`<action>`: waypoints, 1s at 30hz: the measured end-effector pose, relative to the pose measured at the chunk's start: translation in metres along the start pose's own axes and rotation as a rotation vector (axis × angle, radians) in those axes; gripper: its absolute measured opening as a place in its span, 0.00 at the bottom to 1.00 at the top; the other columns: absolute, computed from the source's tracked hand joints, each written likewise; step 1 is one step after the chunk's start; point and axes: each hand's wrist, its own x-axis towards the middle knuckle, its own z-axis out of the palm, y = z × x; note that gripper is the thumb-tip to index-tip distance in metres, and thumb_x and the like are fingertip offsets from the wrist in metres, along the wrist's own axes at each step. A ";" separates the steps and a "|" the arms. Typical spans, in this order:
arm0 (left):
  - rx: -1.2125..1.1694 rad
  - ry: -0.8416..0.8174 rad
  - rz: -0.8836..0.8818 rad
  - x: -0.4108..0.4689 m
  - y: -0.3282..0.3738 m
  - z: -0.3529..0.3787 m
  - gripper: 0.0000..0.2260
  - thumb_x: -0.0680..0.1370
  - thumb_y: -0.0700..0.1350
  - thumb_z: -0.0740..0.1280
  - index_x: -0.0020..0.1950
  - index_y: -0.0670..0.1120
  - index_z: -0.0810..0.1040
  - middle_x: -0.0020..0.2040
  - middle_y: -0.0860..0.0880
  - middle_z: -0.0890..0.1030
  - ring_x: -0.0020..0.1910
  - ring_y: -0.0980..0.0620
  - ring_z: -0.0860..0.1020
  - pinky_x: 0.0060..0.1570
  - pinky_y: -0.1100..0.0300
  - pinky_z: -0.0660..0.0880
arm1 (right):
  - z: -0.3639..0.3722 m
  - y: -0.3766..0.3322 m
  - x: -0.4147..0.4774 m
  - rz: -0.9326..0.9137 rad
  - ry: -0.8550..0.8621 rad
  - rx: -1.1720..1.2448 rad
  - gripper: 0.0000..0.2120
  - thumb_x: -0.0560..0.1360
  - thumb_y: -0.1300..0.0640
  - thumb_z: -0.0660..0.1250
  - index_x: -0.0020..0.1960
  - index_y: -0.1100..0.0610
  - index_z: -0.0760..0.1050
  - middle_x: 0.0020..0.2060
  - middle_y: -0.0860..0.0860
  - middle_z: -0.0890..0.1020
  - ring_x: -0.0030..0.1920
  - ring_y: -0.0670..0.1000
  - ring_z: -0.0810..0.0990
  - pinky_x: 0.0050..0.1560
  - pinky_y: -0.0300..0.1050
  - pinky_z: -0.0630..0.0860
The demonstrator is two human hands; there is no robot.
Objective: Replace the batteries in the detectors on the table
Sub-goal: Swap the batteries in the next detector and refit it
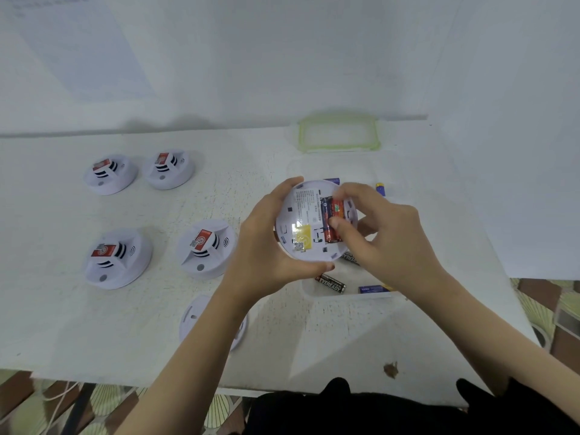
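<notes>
I see my left hand (pixel 266 243), its grip wrapped round the upturned smoke detector (pixel 306 221), held over the clear battery box (pixel 345 295) toward 3 o'clock on the tabletop (pixel 345 334). My right hand (pixel 386 233) pinches the red battery (pixel 333 236) in its compartment.

Detector (pixel 288 229) label (pixel 309 205) text too small

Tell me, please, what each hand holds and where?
Left hand grips the upturned detector by its rim; right hand pinches the red battery by its upper part.
</notes>
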 end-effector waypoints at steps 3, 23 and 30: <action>-0.012 -0.003 -0.012 0.001 -0.001 0.002 0.45 0.59 0.56 0.77 0.70 0.40 0.66 0.62 0.46 0.76 0.60 0.49 0.75 0.58 0.47 0.75 | -0.001 -0.002 0.000 0.019 -0.032 0.032 0.10 0.73 0.54 0.64 0.52 0.45 0.67 0.40 0.46 0.82 0.32 0.47 0.82 0.32 0.49 0.77; 0.106 0.069 -0.027 0.009 -0.006 -0.009 0.45 0.58 0.59 0.76 0.70 0.46 0.66 0.64 0.51 0.72 0.62 0.62 0.69 0.58 0.66 0.73 | -0.027 0.004 -0.016 0.063 -0.099 -0.046 0.07 0.70 0.51 0.68 0.44 0.44 0.70 0.37 0.40 0.80 0.39 0.45 0.77 0.39 0.43 0.73; 0.124 -0.007 0.027 0.009 -0.003 -0.005 0.44 0.58 0.59 0.76 0.70 0.45 0.67 0.63 0.56 0.72 0.61 0.67 0.69 0.59 0.75 0.65 | -0.032 0.018 -0.017 0.024 -0.177 -0.183 0.11 0.72 0.42 0.63 0.50 0.46 0.75 0.44 0.37 0.78 0.43 0.41 0.74 0.43 0.37 0.73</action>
